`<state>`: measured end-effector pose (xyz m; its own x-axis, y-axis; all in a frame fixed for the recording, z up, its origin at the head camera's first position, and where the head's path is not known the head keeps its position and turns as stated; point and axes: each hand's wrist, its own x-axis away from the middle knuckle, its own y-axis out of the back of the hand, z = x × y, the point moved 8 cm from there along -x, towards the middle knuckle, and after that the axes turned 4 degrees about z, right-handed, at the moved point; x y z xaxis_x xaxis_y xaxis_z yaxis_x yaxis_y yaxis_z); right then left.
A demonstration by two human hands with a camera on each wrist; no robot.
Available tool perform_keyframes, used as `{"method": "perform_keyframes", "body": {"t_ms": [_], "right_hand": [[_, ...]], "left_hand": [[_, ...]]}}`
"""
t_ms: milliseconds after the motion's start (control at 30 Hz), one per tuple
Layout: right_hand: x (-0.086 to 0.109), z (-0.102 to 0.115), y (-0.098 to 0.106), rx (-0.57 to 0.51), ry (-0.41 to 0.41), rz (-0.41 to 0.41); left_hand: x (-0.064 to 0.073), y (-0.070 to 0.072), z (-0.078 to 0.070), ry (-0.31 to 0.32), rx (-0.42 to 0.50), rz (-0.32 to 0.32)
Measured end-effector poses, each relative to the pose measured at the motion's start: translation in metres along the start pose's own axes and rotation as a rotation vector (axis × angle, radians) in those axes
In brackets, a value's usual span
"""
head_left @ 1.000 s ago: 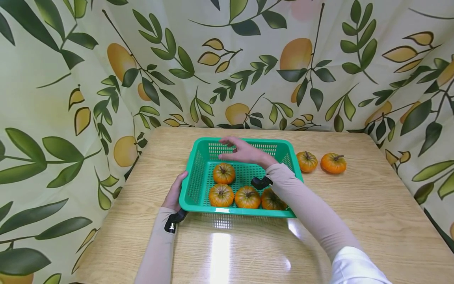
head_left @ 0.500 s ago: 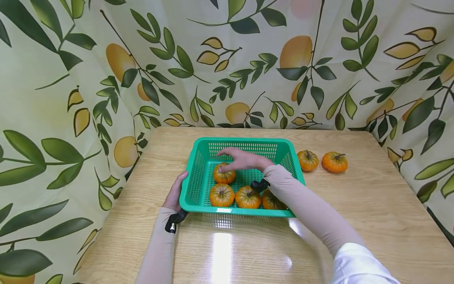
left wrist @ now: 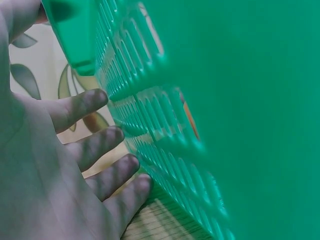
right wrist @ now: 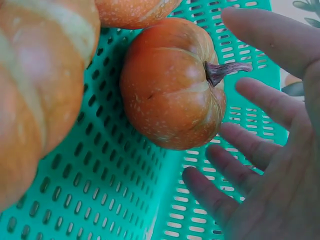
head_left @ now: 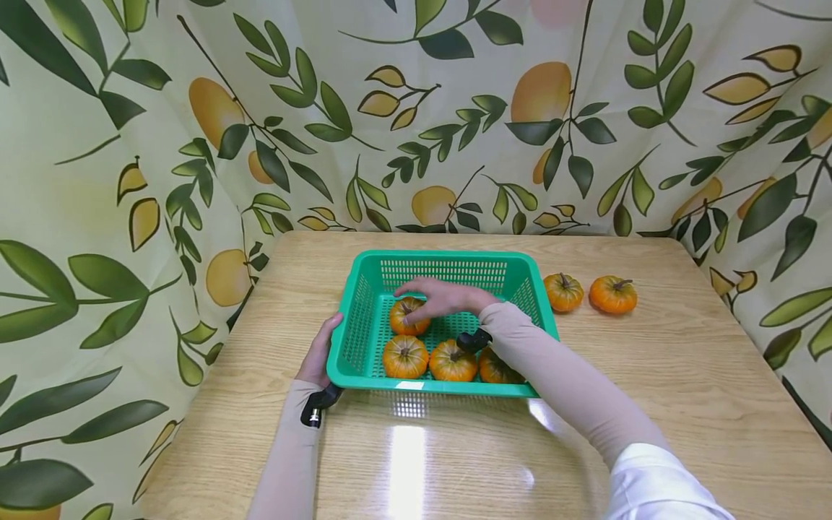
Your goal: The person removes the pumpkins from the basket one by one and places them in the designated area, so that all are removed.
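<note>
A green plastic basket [head_left: 435,388] stands on the table with several small orange pumpkins inside. My left hand [head_left: 317,354] rests at the basket's left side, thumb at the rim and fingers fairly straight along the slotted outer wall [left wrist: 132,107]. Inside the basket, my right hand [head_left: 445,297] reaches over the rear-left pumpkin [head_left: 399,323], partly covering it. Seen from the right wrist, the fingers are spread beside that stemmed pumpkin [right wrist: 170,87] and not closed round it. Along the front wall sit a left pumpkin [head_left: 405,357], a middle one [head_left: 451,363] and a right one [head_left: 497,367], partly behind my wrist.
Two more pumpkins lie on the wooden table [head_left: 682,375] right of the basket: one close to its wall [head_left: 562,292], another farther right [head_left: 613,295]. A leaf-and-fruit patterned curtain [head_left: 481,144] hangs behind the table and along both sides.
My right hand has come down from the basket's rear part to the rear-left pumpkin, its thumb now in front of it. My left hand and the pumpkins stay in place.
</note>
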<state>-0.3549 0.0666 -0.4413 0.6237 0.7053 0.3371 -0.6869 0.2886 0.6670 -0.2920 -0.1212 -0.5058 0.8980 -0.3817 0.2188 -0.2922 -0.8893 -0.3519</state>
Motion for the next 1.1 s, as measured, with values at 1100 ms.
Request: {"method": "perform_keyframes", "body": {"t_ms": [1100], "right_hand": [[-0.001, -0.021, -0.001, -0.044, -0.051, 0.027]], "left_hand": [[-0.001, 0.0, -0.002, -0.012, -0.039, 0.008]]}}
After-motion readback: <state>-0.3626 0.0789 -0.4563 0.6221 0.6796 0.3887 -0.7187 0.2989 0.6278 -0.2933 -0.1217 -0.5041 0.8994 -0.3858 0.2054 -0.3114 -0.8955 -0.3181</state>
